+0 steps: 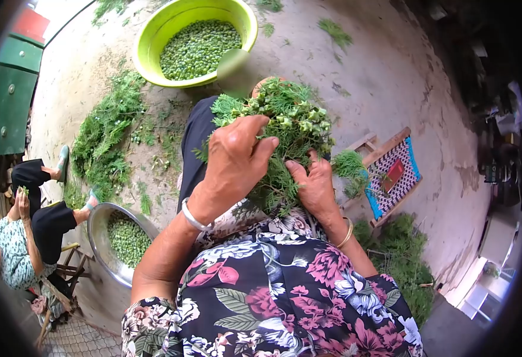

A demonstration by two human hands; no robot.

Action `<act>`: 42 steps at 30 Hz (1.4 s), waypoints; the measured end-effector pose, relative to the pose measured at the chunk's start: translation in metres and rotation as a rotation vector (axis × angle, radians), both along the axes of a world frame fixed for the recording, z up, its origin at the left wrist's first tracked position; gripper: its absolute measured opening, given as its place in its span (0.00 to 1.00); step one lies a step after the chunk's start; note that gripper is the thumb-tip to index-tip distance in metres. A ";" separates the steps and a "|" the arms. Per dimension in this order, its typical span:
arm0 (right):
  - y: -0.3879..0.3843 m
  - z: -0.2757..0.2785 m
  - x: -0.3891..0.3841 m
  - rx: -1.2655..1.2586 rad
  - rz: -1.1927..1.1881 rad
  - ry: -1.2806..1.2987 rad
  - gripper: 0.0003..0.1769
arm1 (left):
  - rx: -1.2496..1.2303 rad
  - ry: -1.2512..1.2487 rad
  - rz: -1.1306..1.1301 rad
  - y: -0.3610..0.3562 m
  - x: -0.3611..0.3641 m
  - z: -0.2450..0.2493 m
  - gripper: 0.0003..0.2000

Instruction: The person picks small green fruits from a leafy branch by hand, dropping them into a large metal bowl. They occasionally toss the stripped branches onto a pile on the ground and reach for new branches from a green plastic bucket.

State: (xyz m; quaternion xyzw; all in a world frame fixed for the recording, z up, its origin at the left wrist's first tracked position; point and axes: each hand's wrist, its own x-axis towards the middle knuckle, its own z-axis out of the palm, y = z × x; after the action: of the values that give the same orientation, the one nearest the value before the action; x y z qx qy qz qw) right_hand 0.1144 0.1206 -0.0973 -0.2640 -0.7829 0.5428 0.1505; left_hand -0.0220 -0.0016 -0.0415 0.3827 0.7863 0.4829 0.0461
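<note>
A leafy green conifer branch (284, 128), bearing clusters of pale green cones (314, 121), lies across my lap. My right hand (315, 187) grips its stems between thumb and fingers on the right side. On the left, my left hand (233, 156) is closed over the foliage with curled fingers and thumb drawn together; what they pinch is hidden. A blurred green thing (233, 72) shows between the branch and a lime-green basin (147, 50). Small green cones (200, 50) cover the bottom of that basin.
Cut greenery (109, 131) is heaped on the floor at left, and more greenery (401, 256) at right. A metal basin (103, 253) holds green cones. Beside it sits another person (19, 250) with hands together. A low woven stool (395, 175) stands at right.
</note>
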 end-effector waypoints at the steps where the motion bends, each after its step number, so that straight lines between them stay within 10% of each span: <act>1: -0.001 0.001 -0.001 0.001 0.000 0.002 0.14 | -0.025 0.044 0.006 0.005 -0.001 -0.005 0.14; 20: -0.006 0.047 0.021 0.278 0.048 -0.240 0.19 | 0.062 -0.543 -0.094 -0.002 0.016 -0.009 0.16; 30: -0.012 0.058 -0.002 0.396 -0.104 0.204 0.39 | 0.054 -0.630 -0.050 -0.016 0.027 0.021 0.19; 42: 0.014 0.047 -0.012 -0.169 0.259 0.059 0.14 | 0.537 -1.383 -0.272 -0.033 0.016 0.003 0.20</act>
State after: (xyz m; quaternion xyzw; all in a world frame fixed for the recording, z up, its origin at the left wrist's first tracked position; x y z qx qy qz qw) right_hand 0.1029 0.1343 -0.0501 -0.1564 -0.7572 0.6292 0.0792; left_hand -0.0062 -0.0341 -0.0383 0.0842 0.3792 0.7781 0.4937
